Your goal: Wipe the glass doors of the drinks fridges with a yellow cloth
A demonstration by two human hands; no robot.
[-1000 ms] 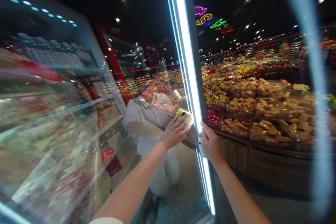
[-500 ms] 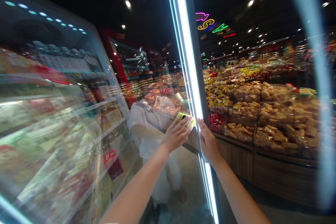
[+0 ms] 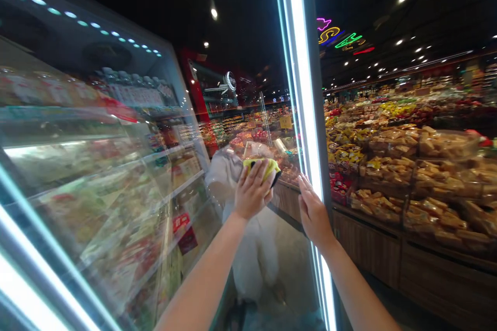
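Observation:
Under the fingers of my left hand (image 3: 251, 192) lies a folded yellow cloth (image 3: 274, 165) with a dark patch, held flat against the glass door (image 3: 252, 248) of a display fridge. My palm and fingers cover part of the cloth. To its right, my right hand (image 3: 314, 213) rests by the door's brightly lit edge strip (image 3: 305, 88), fingers stretched out and nothing visible in them. A pale-clothed reflection shows in the glass behind the cloth.
Fridge shelves (image 3: 182, 183) with bottles (image 3: 135, 88) and packaged goods stand on the left, with a red tag (image 3: 184, 232) low down. Beyond the door edge, wood-sided bins (image 3: 367, 243) hold heaps of wrapped snacks (image 3: 392, 170). Neon signs (image 3: 347, 40) glow above.
My left hand and the cloth have slid left across the glass, away from the lit edge. The cloth looks more bunched. My right hand stays by the strip while the view has shifted.

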